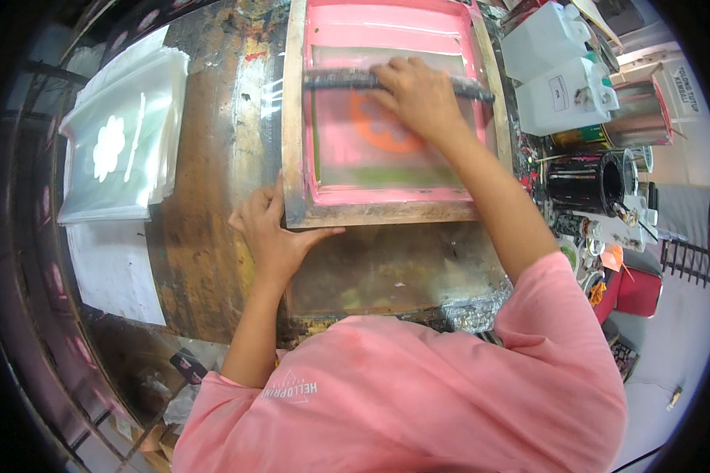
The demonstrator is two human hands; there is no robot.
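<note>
A wooden screen printing frame (386,213) lies on the worktable, its mesh edged in pink with an orange round motif (371,130) in the middle. Across the upper part of the mesh stretches a long dark squeegee (339,79). My right hand (418,91) is closed over the squeegee's bar, the forearm reaching over the frame's near right side. At the frame's near left corner, my left hand (268,229) holds on with the thumb along the near edge and the index finger up the left side; its other fingers are curled. What lies beneath the mesh is hard to make out.
To the left, a stack of clear plastic sheets (126,150) bears a white flower print, with white paper (114,264) under it. White jugs (564,94), a black can (584,181) and other paint containers crowd the right side. A red chair (637,293) stands beyond them.
</note>
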